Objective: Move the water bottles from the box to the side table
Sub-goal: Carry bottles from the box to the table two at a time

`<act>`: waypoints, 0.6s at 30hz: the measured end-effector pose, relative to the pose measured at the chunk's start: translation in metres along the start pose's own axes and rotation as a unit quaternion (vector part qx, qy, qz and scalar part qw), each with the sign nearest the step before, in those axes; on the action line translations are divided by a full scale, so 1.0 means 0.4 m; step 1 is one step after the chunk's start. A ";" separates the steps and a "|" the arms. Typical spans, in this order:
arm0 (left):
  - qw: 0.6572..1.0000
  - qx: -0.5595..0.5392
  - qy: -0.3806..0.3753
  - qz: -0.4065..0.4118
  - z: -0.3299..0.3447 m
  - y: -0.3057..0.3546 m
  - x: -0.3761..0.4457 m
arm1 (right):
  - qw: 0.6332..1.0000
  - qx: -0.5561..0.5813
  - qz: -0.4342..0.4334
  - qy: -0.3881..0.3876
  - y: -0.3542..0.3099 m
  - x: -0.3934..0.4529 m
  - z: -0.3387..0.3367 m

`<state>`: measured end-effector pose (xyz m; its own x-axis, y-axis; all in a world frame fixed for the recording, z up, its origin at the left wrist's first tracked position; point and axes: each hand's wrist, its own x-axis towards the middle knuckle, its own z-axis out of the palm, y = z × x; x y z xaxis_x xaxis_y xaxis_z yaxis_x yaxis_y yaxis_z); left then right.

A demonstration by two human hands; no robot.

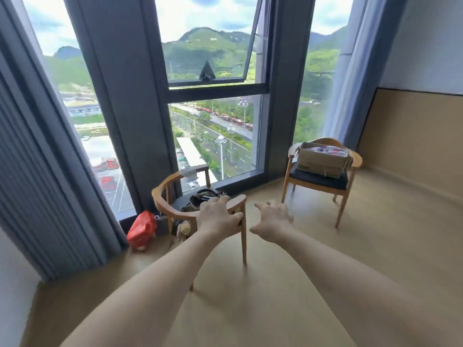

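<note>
1. No brand, label or writing can be read anywhere here; the bottle labels show only as red, blue and white blurs.
2. The cardboard box [322, 158] sits on the dark seat cushion of the far right chair [323, 180], close to the window [215, 131] and the right-hand curtain [350, 71].
3. The water bottles [325, 149] are inside that box, at its open top. They seem to lie on their sides, long axes running roughly left to right, but they are too small and blurred to say which way the caps point.
4. The box's long side runs left to right across the seat, with its near face turned toward the room.
5. The left hand [218, 216] is stretched forward, palm down, fingers spread wide and slightly curled, holding nothing. It shows in front of the armrest of the near chair [175, 204]; whether it touches the wood I cannot tell.
6. The right hand [273, 222] reaches out beside it, also wide, fingers loose and empty, above the bare floor [275, 296] between the two chairs.
7. Both hands are well apart from the box.
8. The near chair carries dark bags or clothing on its seat, and a red plastic bag [141, 229] lies on the floor to its left, by the left curtain.
</note>
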<state>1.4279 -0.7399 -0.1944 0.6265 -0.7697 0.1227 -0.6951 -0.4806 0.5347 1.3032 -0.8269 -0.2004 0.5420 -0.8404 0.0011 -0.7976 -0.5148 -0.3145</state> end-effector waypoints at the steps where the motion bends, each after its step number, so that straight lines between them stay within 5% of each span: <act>1: 1.000 -0.005 -0.012 0.013 0.003 0.014 0.044 | 1.000 -0.001 0.015 0.010 0.003 0.036 -0.010; 18: 0.974 0.016 -0.156 0.164 0.264 0.231 0.590 | 0.976 0.032 0.210 0.050 0.218 0.427 -0.096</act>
<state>1.4745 -1.0103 -0.2043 0.2351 -0.9718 0.0184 -0.8535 -0.1974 0.4823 1.3159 -1.0217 -0.1914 0.1387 -0.9891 -0.0485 -0.9240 -0.1116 -0.3657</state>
